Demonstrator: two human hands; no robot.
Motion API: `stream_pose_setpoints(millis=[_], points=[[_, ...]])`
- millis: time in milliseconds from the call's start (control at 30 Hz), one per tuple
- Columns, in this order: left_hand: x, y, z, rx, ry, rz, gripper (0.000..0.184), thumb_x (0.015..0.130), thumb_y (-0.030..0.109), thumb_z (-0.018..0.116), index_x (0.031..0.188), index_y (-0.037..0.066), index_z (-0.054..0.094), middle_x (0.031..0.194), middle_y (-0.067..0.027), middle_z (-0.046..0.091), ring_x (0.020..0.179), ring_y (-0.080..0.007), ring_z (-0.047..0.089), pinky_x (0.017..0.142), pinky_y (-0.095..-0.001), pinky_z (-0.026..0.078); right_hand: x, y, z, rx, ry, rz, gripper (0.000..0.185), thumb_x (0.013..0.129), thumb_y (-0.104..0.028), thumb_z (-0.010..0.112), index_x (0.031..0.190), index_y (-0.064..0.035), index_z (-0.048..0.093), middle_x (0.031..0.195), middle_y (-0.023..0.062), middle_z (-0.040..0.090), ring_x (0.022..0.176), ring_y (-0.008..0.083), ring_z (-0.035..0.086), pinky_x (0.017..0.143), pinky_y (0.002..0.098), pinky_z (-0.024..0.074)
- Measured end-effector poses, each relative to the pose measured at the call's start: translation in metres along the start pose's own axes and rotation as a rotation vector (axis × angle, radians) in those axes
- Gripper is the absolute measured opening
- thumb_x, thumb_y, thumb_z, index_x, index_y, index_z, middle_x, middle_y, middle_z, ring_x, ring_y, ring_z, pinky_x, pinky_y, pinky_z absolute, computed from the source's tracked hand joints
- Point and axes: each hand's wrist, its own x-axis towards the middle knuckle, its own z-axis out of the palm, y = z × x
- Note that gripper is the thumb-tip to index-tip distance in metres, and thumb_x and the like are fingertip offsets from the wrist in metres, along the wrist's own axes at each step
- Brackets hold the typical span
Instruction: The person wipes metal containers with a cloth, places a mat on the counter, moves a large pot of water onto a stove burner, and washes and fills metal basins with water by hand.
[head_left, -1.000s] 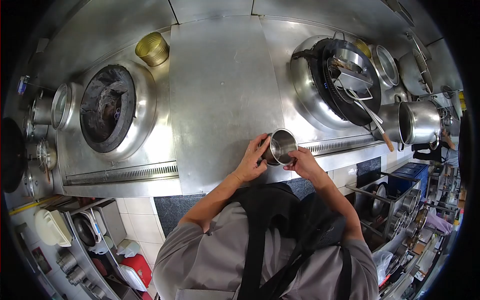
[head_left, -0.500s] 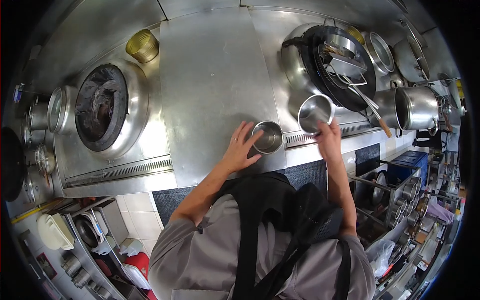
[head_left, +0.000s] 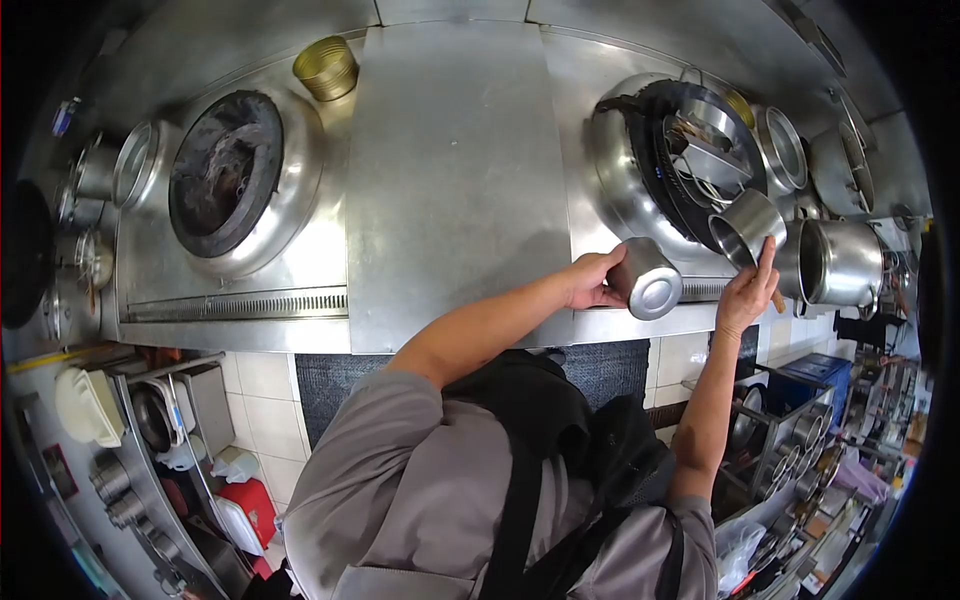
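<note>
My left hand (head_left: 596,281) grips a small round steel container (head_left: 652,284) by its side. It is tipped over, with its flat base turned toward me. In my right hand (head_left: 748,297) is a second steel container (head_left: 752,228), tilted so that its mouth faces left and down. Both are held at the right part of the counter, in front of the right wok burner. They are apart from each other. What is inside the left-hand container is hidden.
A black wok (head_left: 655,140) on the right burner holds steel pans and utensils. Another burner (head_left: 225,175) is at the left, with a gold-coloured tin (head_left: 325,69) behind it. Large steel pots (head_left: 845,262) stand far right. A bare steel worktop (head_left: 450,190) lies between the burners.
My left hand has taken the container off the counter, carried it right and tipped it over. My right hand has moved right with its container, now tilted. The camera view has shifted.
</note>
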Motion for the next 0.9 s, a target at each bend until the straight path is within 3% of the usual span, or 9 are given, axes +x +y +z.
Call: stream_pose_setpoints(millis=[100,200,267,433,567,633,667,800,900], points=[[-0.022,0.012,-0.018,0.473,0.130,0.385,0.052,0.102,0.049,0.052,0.117,0.000,0.057,0.112,-0.0134,0.059,0.096,-0.0253,0.063,0.087,-0.0423,0.056,-0.011,-0.017,0.016,0.239,0.042,0.053,0.061,0.091,0.007,0.050,0.148,-0.0154,0.049,0.110,0.0164,0.063,0.084,0.0254,0.060,0.075,0.0390,0.0510],[-0.087,0.030,-0.075,1.196,0.436,1.006,0.035,0.096,0.036,0.065,0.096,0.000,0.063,0.121,-0.0201,0.061,0.111,-0.0339,0.060,0.093,-0.0406,0.049,-0.089,-0.006,0.069,0.702,-0.446,0.750,0.039,0.095,-0.002,0.052,0.134,-0.0016,0.052,0.111,0.0170,0.064,0.091,0.0231,0.066,0.068,0.0331,0.0560],[-0.137,0.033,-0.112,1.355,0.692,1.025,0.028,0.092,0.027,0.070,0.094,0.001,0.062,0.123,-0.0212,0.059,0.117,-0.0375,0.056,0.097,-0.0426,0.047,-0.114,-0.051,0.088,1.070,-0.672,1.162,0.037,0.095,-0.008,0.054,0.132,-0.0006,0.051,0.109,0.0180,0.062,0.078,0.0224,0.068,0.059,0.0341,0.0631],[-0.198,0.018,-0.172,1.393,1.023,0.950,0.022,0.087,0.016,0.075,0.092,0.000,0.061,0.134,-0.0239,0.050,0.129,-0.0450,0.047,0.102,-0.0482,0.044,-0.138,-0.149,0.127,1.226,-1.146,1.134,0.038,0.093,-0.005,0.050,0.130,0.0015,0.050,0.089,0.0167,0.066,0.060,0.0242,0.069,0.054,0.0359,0.0619],[-0.199,0.007,-0.185,1.651,1.101,0.935,0.030,0.083,0.018,0.078,0.101,0.002,0.061,0.143,-0.0257,0.040,0.137,-0.0536,0.033,0.108,-0.0578,0.036,-0.141,-0.191,0.153,1.183,-1.249,1.116,0.039,0.092,-0.005,0.053,0.131,-0.0022,0.050,0.093,0.0166,0.066,0.067,0.0233,0.070,0.059,0.0353,0.0619],[-0.198,0.004,-0.161,1.772,1.334,0.915,0.044,0.079,0.020,0.081,0.114,0.005,0.059,0.149,-0.0257,0.033,0.143,-0.0567,0.017,0.112,-0.0674,0.025,-0.136,-0.206,0.153,1.149,-1.224,1.002,0.042,0.095,-0.010,0.055,0.135,-0.0046,0.046,0.093,0.0159,0.066,0.068,0.0221,0.071,0.058,0.0333,0.0610],[-0.195,0.004,-0.156,1.787,1.293,0.896,0.059,0.079,0.028,0.080,0.131,0.012,0.055,0.153,-0.0238,0.029,0.144,-0.0555,0.014,0.112,-0.0703,0.019,-0.135,-0.210,0.151,1.197,-1.259,0.997,0.046,0.096,-0.016,0.058,0.138,-0.0042,0.043,0.092,0.0144,0.066,0.067,0.0213,0.071,0.057,0.0328,0.0600],[-0.171,0.011,-0.119,1.935,1.009,0.872,0.063,0.084,0.042,0.074,0.141,0.025,0.053,0.154,-0.0211,0.032,0.143,-0.0567,0.017,0.112,-0.0687,0.019,-0.135,-0.204,0.135,1.222,-1.382,0.898,0.075,0.095,-0.048,0.063,0.152,-0.0112,0.031,0.095,0.0127,0.068,0.074,0.0216,0.072,0.067,0.0357,0.0591],[-0.141,0.007,-0.156,2.014,1.072,0.720,0.050,0.086,0.040,0.072,0.133,0.025,0.061,0.153,-0.0210,0.036,0.143,-0.0515,0.024,0.111,-0.0683,0.021,-0.129,-0.164,0.100,1.068,-1.256,0.650,0.067,0.098,-0.042,0.059,0.149,-0.0056,0.036,0.100,0.0163,0.070,0.074,0.0212,0.072,0.073,0.0364,0.0573]])
